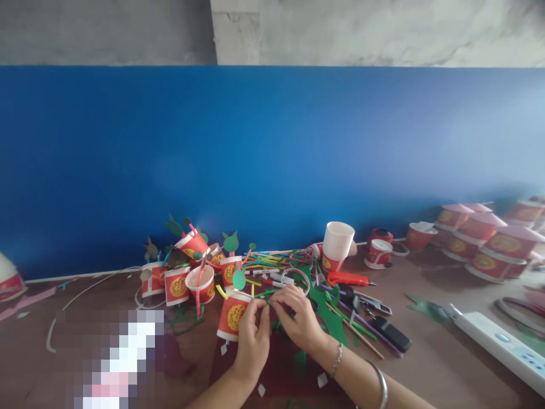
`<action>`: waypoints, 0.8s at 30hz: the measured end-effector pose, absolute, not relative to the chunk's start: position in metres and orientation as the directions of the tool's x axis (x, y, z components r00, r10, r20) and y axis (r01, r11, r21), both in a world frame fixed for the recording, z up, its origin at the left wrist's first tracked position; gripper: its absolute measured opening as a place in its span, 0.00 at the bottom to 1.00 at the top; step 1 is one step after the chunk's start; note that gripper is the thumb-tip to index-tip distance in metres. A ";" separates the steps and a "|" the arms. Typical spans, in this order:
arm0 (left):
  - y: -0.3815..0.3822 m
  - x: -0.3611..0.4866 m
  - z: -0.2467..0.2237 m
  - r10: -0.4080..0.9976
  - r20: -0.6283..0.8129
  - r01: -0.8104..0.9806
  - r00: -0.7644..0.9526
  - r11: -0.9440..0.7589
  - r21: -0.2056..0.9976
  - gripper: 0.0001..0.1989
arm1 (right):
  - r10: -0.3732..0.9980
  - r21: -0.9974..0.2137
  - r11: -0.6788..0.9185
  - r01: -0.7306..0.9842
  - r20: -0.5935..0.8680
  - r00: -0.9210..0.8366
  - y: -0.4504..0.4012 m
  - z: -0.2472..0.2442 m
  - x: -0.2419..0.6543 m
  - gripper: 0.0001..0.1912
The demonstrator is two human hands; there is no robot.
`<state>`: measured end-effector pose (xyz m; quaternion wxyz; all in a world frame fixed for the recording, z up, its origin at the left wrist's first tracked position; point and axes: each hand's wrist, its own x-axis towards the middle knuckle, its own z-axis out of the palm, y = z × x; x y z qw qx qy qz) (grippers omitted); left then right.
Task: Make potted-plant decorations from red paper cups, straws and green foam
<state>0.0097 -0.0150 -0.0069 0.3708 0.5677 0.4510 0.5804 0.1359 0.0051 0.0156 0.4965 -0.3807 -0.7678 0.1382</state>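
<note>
Mid-table, front and centre, left hand (254, 335) and right hand (300, 318) meet, fingertips nearly together. Left: thumb and fingers pinched on a small green bit (268, 302), mostly hidden by the fingers. Right: fingers curled, tips at the same bit, can't tell if they grip it too. Chain (338, 359) and bangle (381, 382) on the right wrist. Red cup (232, 315), yellow emblem, stands slightly tilted just beside left hand, which overlaps its edge; contact unclear. More red cups (176, 286) behind it to the left, some with green paper cutouts (230, 242) on top. Straws (266, 261) in a loose pile beyond the hands, tape roll (307, 280) just behind right hand. Right of that: cup stack (338, 241), red cutter (347, 278), green paper (334, 321), black fob (390, 334). Far right: power strip (502, 343), pink-topped cups (483, 247) near the blue panel (272, 147)
</note>
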 end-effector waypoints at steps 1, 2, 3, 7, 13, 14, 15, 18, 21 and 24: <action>-0.015 0.010 -0.007 0.938 0.335 0.095 -0.084 -0.327 0.940 0.12 | 0.725 -0.597 0.670 0.441 0.655 -0.215 0.005 0.016 0.136 0.08; -0.015 0.009 -0.007 0.934 0.346 0.109 -0.088 -0.336 0.935 0.12 | 0.728 -0.602 0.667 0.438 0.651 -0.214 0.005 0.016 0.136 0.08; -0.015 0.009 -0.007 0.930 0.356 0.121 -0.089 -0.345 0.931 0.12 | 0.731 -0.606 0.665 0.436 0.648 -0.215 0.005 0.015 0.136 0.08; -0.015 0.009 -0.008 0.921 0.380 0.160 -0.079 -0.365 0.917 0.12 | 0.744 -0.615 0.653 0.443 0.631 -0.221 0.007 0.014 0.137 0.08; -0.016 0.009 -0.008 0.916 0.394 0.191 -0.069 -0.376 0.907 0.12 | 0.745 -0.617 0.655 0.436 0.623 -0.238 0.008 0.017 0.137 0.08; -0.016 0.009 -0.008 0.915 0.397 0.194 -0.066 -0.379 0.905 0.12 | 0.745 -0.616 0.656 0.436 0.622 -0.242 0.008 0.017 0.137 0.08; -0.016 0.009 -0.009 0.914 0.401 0.195 -0.063 -0.383 0.903 0.12 | 0.745 -0.615 0.656 0.437 0.622 -0.243 0.007 0.017 0.137 0.09; -0.016 0.009 -0.010 0.909 0.414 0.195 -0.058 -0.396 0.897 0.11 | 0.742 -0.607 0.657 0.447 0.626 -0.240 0.007 0.017 0.137 0.09; -0.015 0.010 -0.012 0.909 0.414 0.186 -0.055 -0.398 0.898 0.11 | 0.740 -0.603 0.654 0.456 0.637 -0.218 0.007 0.015 0.136 0.08; -0.016 0.010 -0.013 0.914 0.402 0.170 -0.051 -0.389 0.906 0.11 | 0.740 -0.615 0.650 0.446 0.646 -0.189 0.007 0.015 0.135 0.08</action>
